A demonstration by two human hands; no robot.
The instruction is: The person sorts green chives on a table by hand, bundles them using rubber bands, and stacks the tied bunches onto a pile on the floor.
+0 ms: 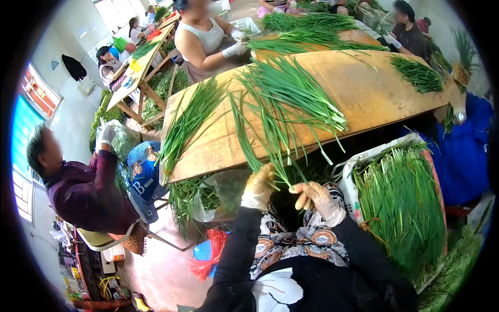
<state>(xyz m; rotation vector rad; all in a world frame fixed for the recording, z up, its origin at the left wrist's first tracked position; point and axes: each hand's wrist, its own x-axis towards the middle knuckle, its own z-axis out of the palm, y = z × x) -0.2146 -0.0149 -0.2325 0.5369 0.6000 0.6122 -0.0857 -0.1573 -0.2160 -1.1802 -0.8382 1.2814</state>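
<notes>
My left hand (260, 186), in a thin pale glove, is closed around a few long green chives (248, 143) just below the table's front edge. Their leaves trail up onto the wood. Close by on the right, my gloved right hand (318, 200) pinches the white end of a chive stalk between thumb and forefinger, its other fingers loosely bent. A large pile of chives (296, 93) lies on the wooden table (364, 73) ahead of my hands, white ends toward me. Another bunch of chives (189, 122) rests at the table's left side.
To my right stands a crate (434, 182) packed with chives. A red plastic string bundle (212, 255) and a blue basin are on the floor at left. One person (83, 192) sits at left; another in a white top (200, 41) works across the table.
</notes>
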